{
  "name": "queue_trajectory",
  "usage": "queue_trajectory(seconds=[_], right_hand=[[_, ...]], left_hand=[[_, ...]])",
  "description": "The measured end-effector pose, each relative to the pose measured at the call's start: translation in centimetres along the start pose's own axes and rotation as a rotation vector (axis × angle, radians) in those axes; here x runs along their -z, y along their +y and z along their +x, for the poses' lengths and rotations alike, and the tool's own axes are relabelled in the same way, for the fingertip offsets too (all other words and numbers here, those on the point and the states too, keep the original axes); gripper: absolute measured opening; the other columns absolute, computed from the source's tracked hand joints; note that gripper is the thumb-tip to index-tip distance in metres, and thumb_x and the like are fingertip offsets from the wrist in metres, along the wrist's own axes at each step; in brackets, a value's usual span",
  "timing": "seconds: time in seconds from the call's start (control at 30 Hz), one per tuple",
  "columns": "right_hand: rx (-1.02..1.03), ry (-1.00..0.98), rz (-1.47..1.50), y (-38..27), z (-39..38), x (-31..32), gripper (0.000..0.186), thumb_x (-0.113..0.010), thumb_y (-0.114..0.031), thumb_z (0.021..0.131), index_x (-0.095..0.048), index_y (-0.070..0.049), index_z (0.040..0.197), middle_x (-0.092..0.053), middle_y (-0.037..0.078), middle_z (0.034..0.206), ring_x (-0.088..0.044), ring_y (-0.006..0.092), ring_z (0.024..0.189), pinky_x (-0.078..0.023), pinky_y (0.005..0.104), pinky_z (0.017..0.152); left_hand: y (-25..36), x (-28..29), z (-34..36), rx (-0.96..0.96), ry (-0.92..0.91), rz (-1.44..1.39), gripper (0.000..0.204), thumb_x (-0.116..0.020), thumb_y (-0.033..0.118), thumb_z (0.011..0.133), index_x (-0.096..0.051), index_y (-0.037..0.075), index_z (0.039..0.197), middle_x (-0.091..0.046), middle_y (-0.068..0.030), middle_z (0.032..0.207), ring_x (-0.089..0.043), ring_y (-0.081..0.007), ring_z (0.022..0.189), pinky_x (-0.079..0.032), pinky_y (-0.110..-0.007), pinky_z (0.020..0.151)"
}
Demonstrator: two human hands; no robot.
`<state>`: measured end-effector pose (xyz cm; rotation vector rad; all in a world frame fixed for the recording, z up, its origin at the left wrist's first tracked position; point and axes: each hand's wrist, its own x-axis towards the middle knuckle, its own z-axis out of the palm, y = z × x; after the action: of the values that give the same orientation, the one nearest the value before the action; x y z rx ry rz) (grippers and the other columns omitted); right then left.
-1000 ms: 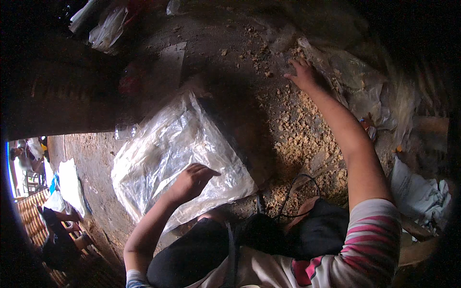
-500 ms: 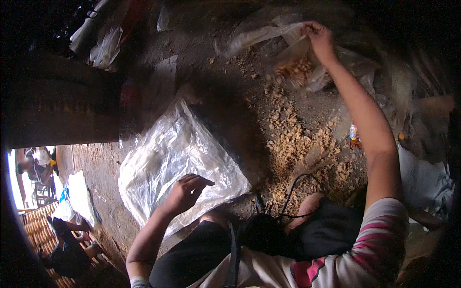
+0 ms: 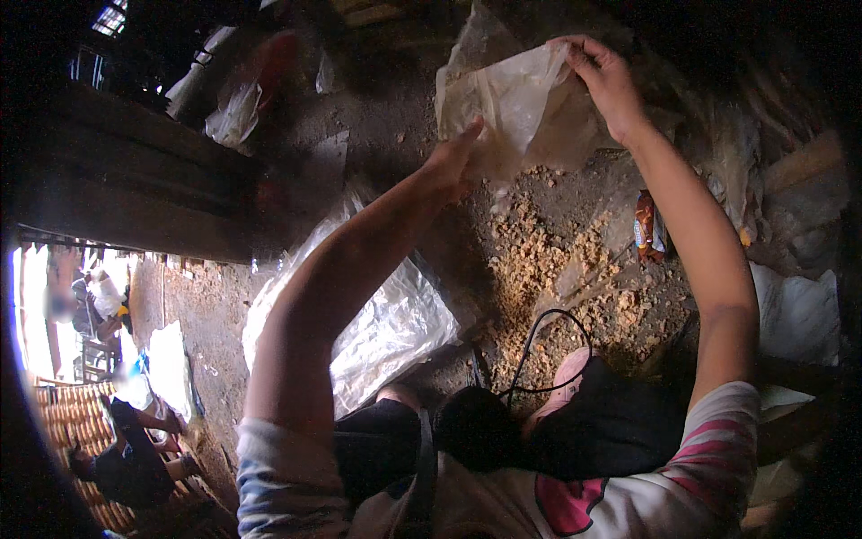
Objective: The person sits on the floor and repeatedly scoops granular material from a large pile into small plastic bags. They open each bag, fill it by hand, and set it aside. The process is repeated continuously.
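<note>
A cloudy, see-through plastic bag (image 3: 516, 94) is stretched between my two hands above the far part of the floor. My right hand (image 3: 609, 90) pinches its upper right corner between thumb and fingers. At its lower left edge, my left hand (image 3: 455, 162) grips the plastic with the thumb on top; its other fingers are mostly hidden. Under my left forearm lies a flattened, shiny clear plastic sheet (image 3: 395, 328), partly covered by the arm. Crumbly tan bits (image 3: 548, 260) are scattered over the dirt floor between my arms.
A brown wrapper (image 3: 645, 225) lies beside my right forearm. A black cord (image 3: 539, 323) loops near my foot (image 3: 566, 377). Dark wooden boards (image 3: 135, 171) run along the left. Another person (image 3: 135, 454) sits by a woven basket at lower left. White sacking (image 3: 795, 314) lies at right.
My left hand has moved from above the shiny sheet up and right to the cloudy bag and taken hold of it. The bag, held by my right hand throughout, is now spread out.
</note>
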<state>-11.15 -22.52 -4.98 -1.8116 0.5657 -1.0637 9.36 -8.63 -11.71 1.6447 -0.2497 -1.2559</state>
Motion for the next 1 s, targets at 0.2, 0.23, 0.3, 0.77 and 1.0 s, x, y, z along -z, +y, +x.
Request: queue_trajectory(seconds=[0.2, 0.23, 0.3, 0.77, 1.0], right_hand=[[0.187, -0.208, -0.103, 0.4, -6.2, 0.4, 0.022, -0.058, -0.020, 0.096, -0.066, -0.005, 0.109, -0.069, 0.004, 0.101, -0.061, 0.0122, 0.094, -0.048, 0.0314, 0.088], [0.217, -0.370, -0.243, 0.5, -6.9, 1.6, 0.030, -0.058, -0.029, 0.095, -0.063, -0.006, 0.113, -0.067, 0.006, 0.103, -0.061, 0.0143, 0.094, -0.048, 0.0321, 0.088], [0.234, -0.195, -0.216, 0.2, -7.8, 2.7, 0.039, -0.055, -0.038, 0.094, -0.061, -0.007, 0.116, -0.064, 0.006, 0.111, -0.057, 0.0163, 0.099, -0.044, 0.0325, 0.091], [0.730, 0.503, -1.201, -2.5, -2.8, 7.9, 0.064, -0.067, -0.050, 0.084, -0.049, -0.011, 0.132, -0.047, 0.017, 0.139, -0.043, 0.0324, 0.129, -0.039, 0.0455, 0.103], [-0.176, 0.253, -0.124, -6.4, -2.5, 11.6, 0.034, -0.062, -0.021, 0.090, -0.061, -0.003, 0.118, -0.068, 0.017, 0.098, -0.065, 0.0237, 0.094, -0.052, 0.0379, 0.082]], left_hand=[[4.8, 0.5, 5.9, -0.500, -0.114, 0.103, 0.035, -0.060, 0.022, 0.095, -0.055, 0.003, 0.124, -0.063, -0.0138, 0.111, -0.064, -0.0247, 0.091, -0.056, -0.042, 0.070], [6.2, 0.1, 5.8, -0.601, -0.223, 0.101, 0.032, -0.059, 0.020, 0.095, -0.056, 0.004, 0.123, -0.063, -0.0127, 0.109, -0.064, -0.0239, 0.088, -0.055, -0.040, 0.069], [8.2, -0.6, 4.8, -0.802, -0.324, 0.338, 0.029, -0.056, 0.018, 0.096, -0.058, 0.006, 0.122, -0.064, -0.0107, 0.107, -0.064, -0.0220, 0.086, -0.054, -0.038, 0.069], [22.6, -10.9, -10.7, -1.771, -0.338, 1.441, 0.023, -0.065, 0.017, 0.089, -0.068, 0.007, 0.110, -0.071, -0.0083, 0.096, -0.067, -0.0216, 0.082, -0.054, -0.036, 0.068], [28.9, -7.8, -9.0, -1.749, -0.191, 1.900, 0.031, -0.059, 0.029, 0.091, -0.064, 0.014, 0.119, -0.066, -0.0127, 0.112, -0.064, -0.0304, 0.101, -0.052, -0.042, 0.083]])
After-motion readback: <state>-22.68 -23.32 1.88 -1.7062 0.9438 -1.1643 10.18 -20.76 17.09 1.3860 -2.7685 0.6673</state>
